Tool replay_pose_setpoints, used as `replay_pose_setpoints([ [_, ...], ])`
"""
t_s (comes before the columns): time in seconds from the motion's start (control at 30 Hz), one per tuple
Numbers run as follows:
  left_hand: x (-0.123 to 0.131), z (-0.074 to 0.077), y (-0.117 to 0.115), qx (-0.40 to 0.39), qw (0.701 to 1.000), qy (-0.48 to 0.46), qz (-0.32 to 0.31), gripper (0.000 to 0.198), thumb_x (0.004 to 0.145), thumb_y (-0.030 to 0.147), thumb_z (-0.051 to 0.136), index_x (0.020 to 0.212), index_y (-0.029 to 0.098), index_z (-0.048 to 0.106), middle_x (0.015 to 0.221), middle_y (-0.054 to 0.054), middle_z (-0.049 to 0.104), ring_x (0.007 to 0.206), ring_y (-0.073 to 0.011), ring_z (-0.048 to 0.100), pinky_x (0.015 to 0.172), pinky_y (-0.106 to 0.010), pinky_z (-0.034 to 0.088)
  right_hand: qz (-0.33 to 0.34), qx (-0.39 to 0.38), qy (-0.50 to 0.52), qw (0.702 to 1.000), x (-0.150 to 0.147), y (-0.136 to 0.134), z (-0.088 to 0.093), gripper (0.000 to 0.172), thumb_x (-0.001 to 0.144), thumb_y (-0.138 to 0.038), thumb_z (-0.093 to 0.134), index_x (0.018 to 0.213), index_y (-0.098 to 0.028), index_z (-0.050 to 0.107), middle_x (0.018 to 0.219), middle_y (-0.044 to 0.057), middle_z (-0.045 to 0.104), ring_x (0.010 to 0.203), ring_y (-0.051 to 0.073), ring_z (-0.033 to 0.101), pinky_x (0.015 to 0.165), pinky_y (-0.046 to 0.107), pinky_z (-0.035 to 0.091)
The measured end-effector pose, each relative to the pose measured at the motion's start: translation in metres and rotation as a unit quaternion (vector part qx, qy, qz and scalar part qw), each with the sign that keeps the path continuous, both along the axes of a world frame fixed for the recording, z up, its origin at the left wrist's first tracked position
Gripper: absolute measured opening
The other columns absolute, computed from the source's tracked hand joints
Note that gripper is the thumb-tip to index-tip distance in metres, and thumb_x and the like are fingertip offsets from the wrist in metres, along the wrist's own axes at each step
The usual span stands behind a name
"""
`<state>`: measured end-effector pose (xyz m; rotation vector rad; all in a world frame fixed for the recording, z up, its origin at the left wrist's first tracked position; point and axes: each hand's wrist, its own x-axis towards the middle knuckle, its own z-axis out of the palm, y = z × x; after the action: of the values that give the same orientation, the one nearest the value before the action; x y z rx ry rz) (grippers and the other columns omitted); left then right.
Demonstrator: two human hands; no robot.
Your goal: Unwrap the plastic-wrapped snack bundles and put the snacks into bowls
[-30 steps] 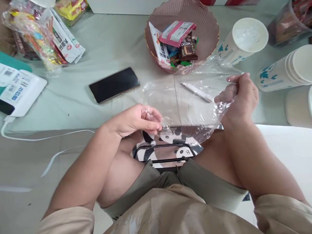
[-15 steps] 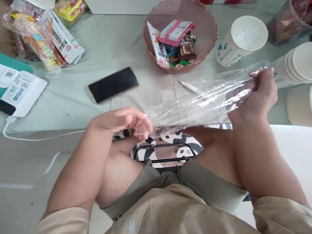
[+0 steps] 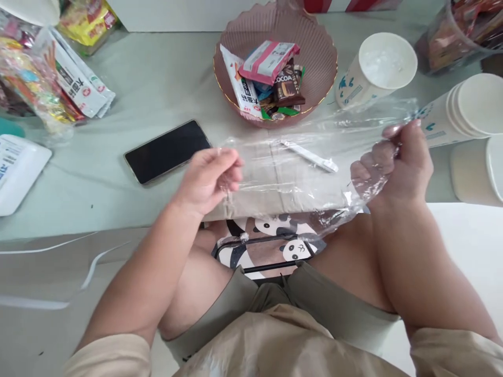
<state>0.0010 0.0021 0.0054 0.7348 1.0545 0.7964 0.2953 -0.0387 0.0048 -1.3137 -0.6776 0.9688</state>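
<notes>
A clear plastic bag (image 3: 291,180) is stretched between my two hands above the table's front edge. My left hand (image 3: 212,175) pinches one end of it, close to a dark-screened phone (image 3: 167,152). At the other end my right hand (image 3: 396,159) is closed round the film, beside the stacked paper cups. Through the plastic a thin white strip (image 3: 308,155) shows on the table. Behind the bag stands a pink ribbed bowl (image 3: 318,73) with wrapped snacks (image 3: 269,62) in it.
One paper cup (image 3: 353,86) with clear plastic inside stands right of the bowl. Further right are stacked cups (image 3: 444,112), a pale tub (image 3: 469,170) and a snack container (image 3: 448,42). Snack packets (image 3: 74,78) and a white device (image 3: 21,170) lie left. A panda-print item (image 3: 267,251) is between the legs.
My left hand has risen over the table edge and gone from loosely curled to pinching the bag's end. The bag is now pulled wider. The view has shifted slightly.
</notes>
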Motion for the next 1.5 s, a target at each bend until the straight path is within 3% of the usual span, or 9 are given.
replay_pose_setpoints([
  [0.17,-0.029,0.007,-0.003,0.136,0.989,0.0,0.059,0.037,0.061,0.048,0.098,0.074,0.023,0.074,0.055,0.005,0.066,0.045,-0.0064,0.059,0.044,-0.016,0.05,-0.02,-0.028,-0.007,0.999,-0.011,0.002,0.001,0.038,0.084,-0.057,0.074,0.078,-0.025,0.055,0.042,-0.012,0.027,0.032,0.006,0.014,0.035,0.028,0.019],
  [0.3,-0.042,0.005,-0.009,0.176,0.983,-0.008,0.047,0.056,0.064,0.033,0.099,0.113,0.029,0.072,0.071,0.005,0.078,0.056,-0.01,0.07,0.056,-0.018,0.06,0.01,-0.009,-0.035,0.999,-0.021,-0.005,0.001,0.038,0.08,-0.046,0.076,0.109,-0.026,0.061,0.054,-0.007,0.055,0.035,0.01,0.035,0.037,0.028,0.027],
  [0.47,-0.057,-0.002,-0.016,0.336,0.93,0.059,0.135,0.079,0.065,0.012,0.093,0.129,0.041,0.058,0.074,0.012,0.076,0.068,-0.0114,0.075,0.051,-0.015,0.061,0.053,0.071,-0.112,0.99,-0.025,-0.014,-0.004,0.064,0.079,-0.03,0.078,0.135,-0.037,0.049,0.056,-0.009,0.057,0.049,0.015,0.053,0.046,0.027,0.038],
  [0.7,-0.057,-0.008,-0.024,0.405,0.878,0.175,0.186,0.042,0.067,0.0,0.082,0.101,0.024,0.082,0.074,0.006,0.07,0.064,-0.0094,0.069,0.067,-0.026,0.069,0.17,0.139,-0.332,0.917,-0.025,-0.019,-0.012,0.051,0.073,-0.037,0.087,0.119,-0.032,0.067,0.083,-0.002,0.065,0.074,0.018,0.063,0.075,0.037,0.055],
  [1.0,-0.066,-0.011,-0.015,0.512,0.766,0.333,0.2,0.008,0.083,0.02,0.083,0.084,0.027,0.08,0.092,-0.003,0.058,0.086,-0.0147,0.061,0.073,-0.03,0.055,0.034,0.107,-0.512,0.851,-0.03,-0.012,-0.013,0.002,0.084,-0.028,0.073,0.084,-0.027,0.075,0.08,0.003,0.056,0.079,0.019,0.058,0.078,0.037,0.051],
  [1.13,-0.062,-0.011,-0.012,0.552,0.759,0.266,0.218,0.015,0.084,0.033,0.079,0.081,0.023,0.069,0.114,-0.008,0.063,0.129,-0.0244,0.058,0.116,-0.043,0.046,0.02,0.161,-0.52,0.839,-0.028,-0.013,-0.011,0.022,0.081,-0.036,0.08,0.07,-0.023,0.066,0.117,0.012,0.06,0.123,0.032,0.059,0.098,0.051,0.051],
  [1.23,-0.057,-0.016,-0.006,0.541,0.782,0.222,0.215,0.019,0.094,0.037,0.068,0.089,0.024,0.056,0.1,-0.002,0.069,0.116,-0.0181,0.069,0.128,-0.047,0.034,0.081,0.169,-0.423,0.886,-0.03,-0.016,-0.009,0.04,0.089,-0.044,0.074,0.068,-0.023,0.048,0.096,0.008,0.07,0.111,0.029,0.071,0.099,0.052,0.055],
  [1.4,-0.049,-0.033,0.01,0.619,0.737,0.131,0.239,0.032,0.1,0.053,0.062,0.099,0.025,0.044,0.063,0.013,0.048,0.053,-0.0082,0.061,0.083,-0.032,0.061,0.099,0.1,-0.211,0.967,-0.039,-0.017,-0.008,0.039,0.092,-0.05,0.075,0.085,-0.026,0.046,0.049,-0.01,0.055,0.035,0.01,0.049,0.039,0.024,0.04],
  [1.5,-0.046,-0.04,0.013,0.517,0.8,0.152,0.261,0.034,0.1,0.053,0.065,0.1,0.026,0.043,0.067,0.01,0.045,0.04,-0.0066,0.045,0.038,-0.024,0.035,0.112,0.048,-0.159,0.98,-0.042,-0.013,-0.006,0.039,0.088,-0.05,0.079,0.097,-0.028,0.048,0.042,-0.016,0.045,0.026,0.009,0.033,0.033,0.022,0.033],
])
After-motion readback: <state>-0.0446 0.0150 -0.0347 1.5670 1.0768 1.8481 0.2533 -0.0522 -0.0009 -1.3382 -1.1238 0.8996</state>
